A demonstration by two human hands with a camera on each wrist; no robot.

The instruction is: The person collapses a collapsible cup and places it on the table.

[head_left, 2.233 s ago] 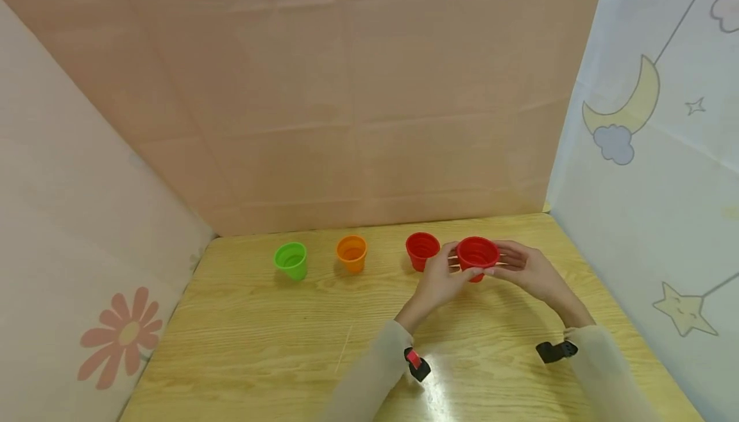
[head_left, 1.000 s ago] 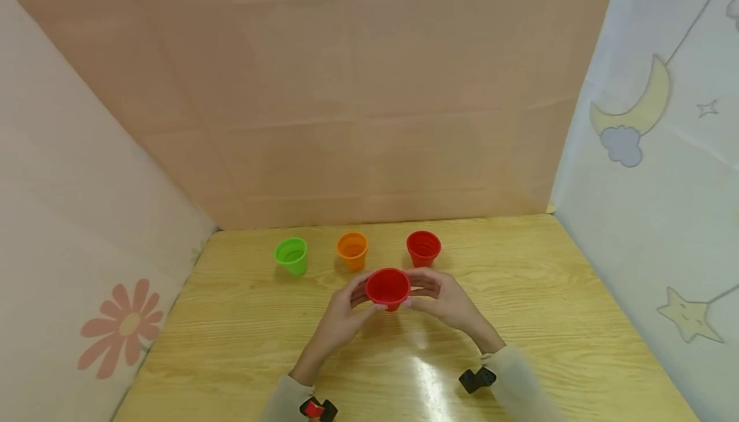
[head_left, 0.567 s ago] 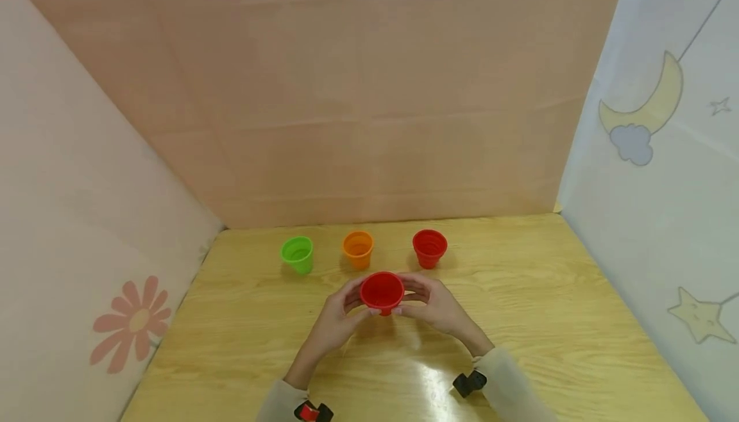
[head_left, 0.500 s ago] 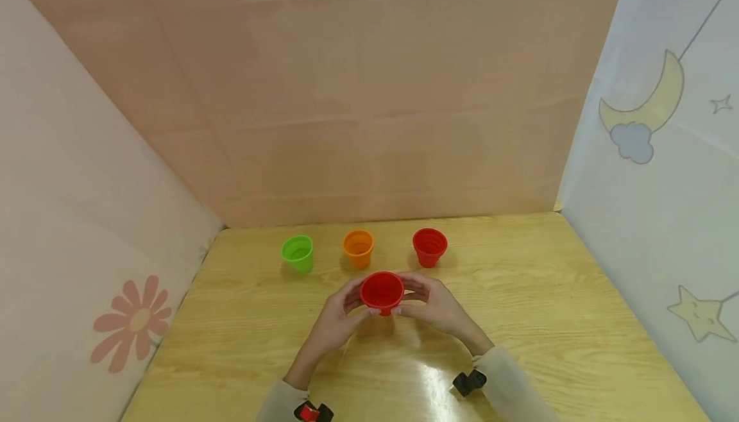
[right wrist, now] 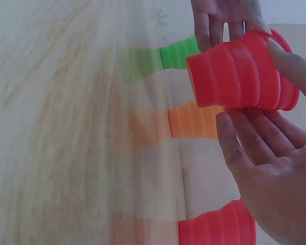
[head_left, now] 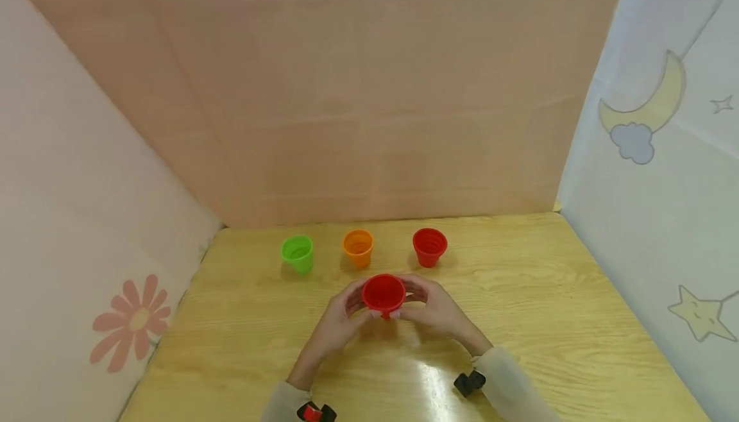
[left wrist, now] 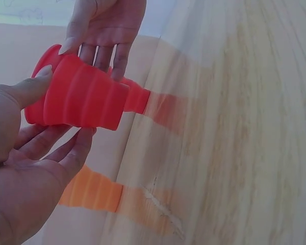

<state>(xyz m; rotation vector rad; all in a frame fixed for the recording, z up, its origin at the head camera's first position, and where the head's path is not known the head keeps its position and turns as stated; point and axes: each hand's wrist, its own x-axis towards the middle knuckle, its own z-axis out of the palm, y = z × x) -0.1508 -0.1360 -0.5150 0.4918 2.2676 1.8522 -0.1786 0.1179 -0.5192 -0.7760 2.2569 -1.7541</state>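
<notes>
Both hands hold a ribbed red silicone cup point(head_left: 383, 294) upright, its mouth facing up. My left hand point(head_left: 340, 319) grips its left side, thumb in front and fingers behind; in the left wrist view the thumb point(left wrist: 33, 89) presses near the rim. My right hand point(head_left: 435, 310) grips the opposite side the same way, its fingers point(right wrist: 265, 135) spread along the cup wall in the right wrist view. The base of the held cup point(right wrist: 229, 74) appears raised off the table. Behind it stand a second red cup point(head_left: 430, 247), an orange cup point(head_left: 358, 248) and a green cup point(head_left: 297, 254).
The three standing cups form a row near the back of the wooden table point(head_left: 548, 319). A tan backdrop point(head_left: 369, 120) rises behind, with pale patterned walls on the left point(head_left: 58, 217) and right point(head_left: 664, 217). Light glares off the front of the table.
Between 2.2 and 1.0 seconds ago, both hands carried the red cup left and nearer, from right of the second red cup to the middle. Since then they have barely moved.
</notes>
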